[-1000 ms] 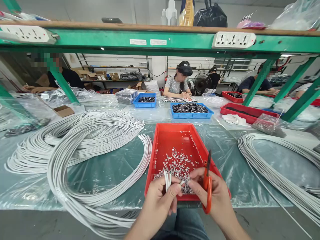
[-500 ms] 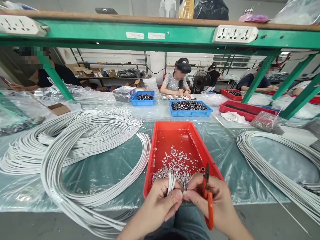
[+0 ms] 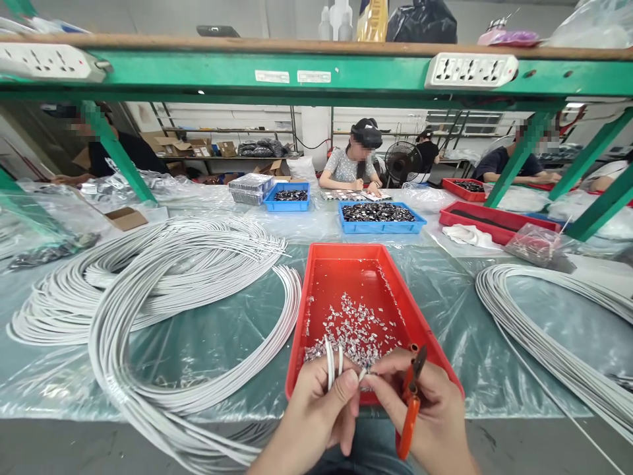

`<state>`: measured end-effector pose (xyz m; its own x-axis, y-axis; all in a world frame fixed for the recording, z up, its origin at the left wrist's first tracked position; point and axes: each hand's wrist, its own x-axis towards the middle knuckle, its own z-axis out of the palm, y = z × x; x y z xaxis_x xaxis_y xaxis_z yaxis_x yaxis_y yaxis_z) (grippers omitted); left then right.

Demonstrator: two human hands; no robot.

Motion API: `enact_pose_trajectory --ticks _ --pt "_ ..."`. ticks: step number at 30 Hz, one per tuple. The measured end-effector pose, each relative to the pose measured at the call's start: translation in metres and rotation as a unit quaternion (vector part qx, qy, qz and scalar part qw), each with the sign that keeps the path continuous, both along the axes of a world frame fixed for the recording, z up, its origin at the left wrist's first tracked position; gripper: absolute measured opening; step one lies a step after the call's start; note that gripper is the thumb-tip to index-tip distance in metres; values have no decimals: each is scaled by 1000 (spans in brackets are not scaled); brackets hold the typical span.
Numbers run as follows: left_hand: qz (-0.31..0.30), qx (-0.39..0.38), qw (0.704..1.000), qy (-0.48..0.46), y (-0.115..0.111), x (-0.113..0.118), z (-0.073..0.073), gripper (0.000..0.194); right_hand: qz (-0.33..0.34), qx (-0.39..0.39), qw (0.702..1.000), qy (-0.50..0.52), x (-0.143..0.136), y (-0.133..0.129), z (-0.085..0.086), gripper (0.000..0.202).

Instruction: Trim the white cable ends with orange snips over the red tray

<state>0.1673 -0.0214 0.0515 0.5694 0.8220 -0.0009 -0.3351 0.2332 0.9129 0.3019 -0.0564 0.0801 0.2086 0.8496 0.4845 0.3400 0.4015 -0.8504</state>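
Note:
My left hand (image 3: pixel 330 399) is closed on white cables (image 3: pixel 330 363), whose short lengths stick up between the fingers. One cable end points right, toward the other hand. At that end the thumb and finger of my right hand (image 3: pixel 420 399) are pinched together. The same hand keeps orange-handled cutting pliers (image 3: pixel 411 409) against its palm, their dark jaws pointing up. What the right fingertips pinch is partly hidden. Both hands hover over the near end of a red tray (image 3: pixel 341 267) with many small silvery scraps (image 3: pixel 353 326) in it.
Large coils of white cable (image 3: pixel 123 290) lie on the left, and another cable coil (image 3: pixel 544 323) on the right. Blue trays (image 3: pixel 380 226) of dark parts stand beyond the red tray. A green shelf beam (image 3: pixel 346 82) crosses overhead. A co-worker (image 3: pixel 353 161) sits opposite.
The view has shifted slightly. The cable end between my hands shows more, and the left-hand strands have spread apart. The pliers have tilted a little in my right hand.

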Motion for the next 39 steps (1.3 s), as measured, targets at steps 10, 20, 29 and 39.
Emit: enact_pose_trajectory --ticks 10,20,29,39 --pt "-11 -28 997 -73 -6 4 -1 37 -68 58 996 11 -7 -3 1 17" --pt "72 -9 991 115 -17 -1 25 42 -30 8 999 -21 0 -6 6 13" --pt "108 88 973 181 -16 -1 33 28 20 -108 987 113 5 0 2 10" --pt "262 24 959 109 -4 18 35 29 -32 -98 983 154 -12 6 -5 19"
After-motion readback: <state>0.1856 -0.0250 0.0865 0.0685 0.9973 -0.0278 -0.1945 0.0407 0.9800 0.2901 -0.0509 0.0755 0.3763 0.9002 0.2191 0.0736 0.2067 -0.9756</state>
